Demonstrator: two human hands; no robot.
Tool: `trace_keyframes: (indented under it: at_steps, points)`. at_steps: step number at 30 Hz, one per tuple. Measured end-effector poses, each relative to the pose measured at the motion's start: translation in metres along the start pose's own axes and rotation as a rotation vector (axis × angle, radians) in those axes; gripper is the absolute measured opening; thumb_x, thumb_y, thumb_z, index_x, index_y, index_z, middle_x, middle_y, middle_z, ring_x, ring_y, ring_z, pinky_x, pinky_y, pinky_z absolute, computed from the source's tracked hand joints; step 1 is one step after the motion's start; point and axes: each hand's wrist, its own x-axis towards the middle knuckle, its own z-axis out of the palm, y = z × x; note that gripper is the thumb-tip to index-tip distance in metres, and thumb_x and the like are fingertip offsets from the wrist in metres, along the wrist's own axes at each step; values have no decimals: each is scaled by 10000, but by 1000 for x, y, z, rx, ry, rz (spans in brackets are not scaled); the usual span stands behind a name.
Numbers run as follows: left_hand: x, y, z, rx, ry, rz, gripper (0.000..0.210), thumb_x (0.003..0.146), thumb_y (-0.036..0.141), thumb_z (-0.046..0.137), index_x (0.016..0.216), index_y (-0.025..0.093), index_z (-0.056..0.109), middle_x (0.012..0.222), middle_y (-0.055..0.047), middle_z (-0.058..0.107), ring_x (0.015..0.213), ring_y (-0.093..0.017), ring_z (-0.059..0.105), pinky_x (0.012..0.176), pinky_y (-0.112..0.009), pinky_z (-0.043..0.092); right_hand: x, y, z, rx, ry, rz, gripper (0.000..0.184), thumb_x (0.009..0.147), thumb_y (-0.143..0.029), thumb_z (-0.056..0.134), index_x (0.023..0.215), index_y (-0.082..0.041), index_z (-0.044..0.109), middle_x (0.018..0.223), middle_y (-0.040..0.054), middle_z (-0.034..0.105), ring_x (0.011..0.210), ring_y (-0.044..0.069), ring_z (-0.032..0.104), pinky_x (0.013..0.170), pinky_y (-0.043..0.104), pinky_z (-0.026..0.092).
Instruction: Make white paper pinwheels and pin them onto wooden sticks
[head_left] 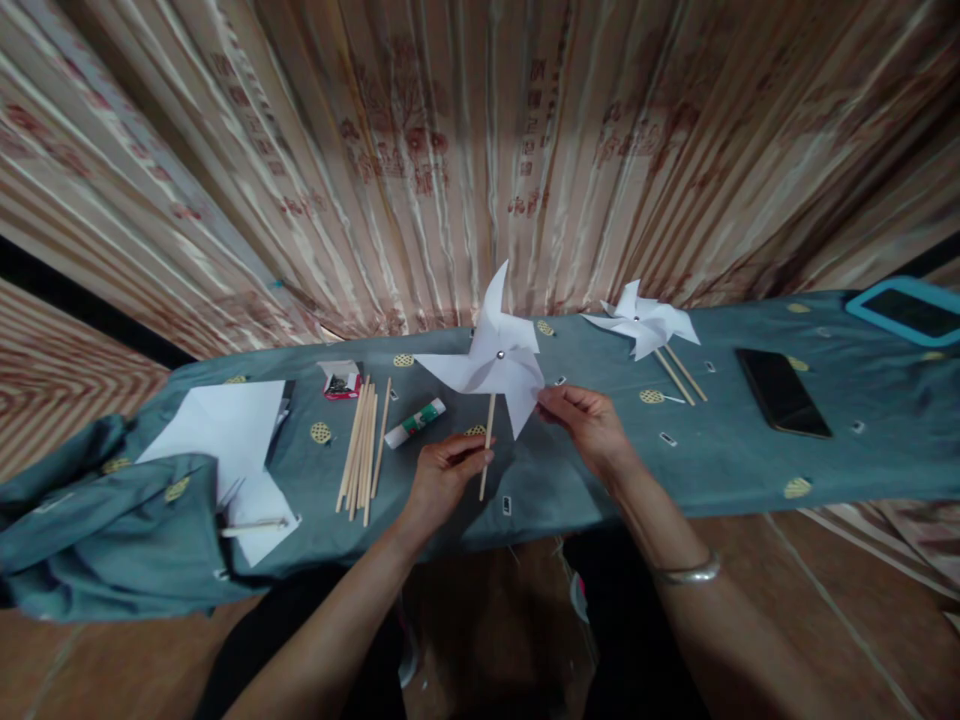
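A white paper pinwheel [491, 360] stands upright above the middle of the table, a round metal pin head at its centre. My left hand [442, 480] pinches its thin wooden stick [489, 430] between thumb and fingers. At the pinwheel's lower right blade, my right hand [589, 425] is closed with thumb and fingertips on the paper edge. Left of my left hand lies a glue stick [415, 422] with a green and white label. Beside it are several loose wooden sticks [362, 450] and a small open red box [343, 380] with dark bits inside.
Finished-looking pinwheels [637, 320] with wooden sticks lie at the back right. Beyond them are a black phone [781, 392] and a blue-framed tablet [911, 308]. White paper sheets [225, 425] lie at the left, partly under bunched green cloth [135, 530]. A patterned curtain [480, 150] hangs behind.
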Motion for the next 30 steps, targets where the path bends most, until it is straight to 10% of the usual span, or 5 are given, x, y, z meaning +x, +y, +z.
trace_keyframes:
  at_steps: [30]
  points:
    - [-2,2,5,-8,-41,61,193,634,297,789,806,211,800,897,-55,774,839,-223,684,791,-326,531,-15,9,25,-148,-178,-108,345,680,-531,774,576,-210,702,591,-4,656,577,126,542,589,270,427]
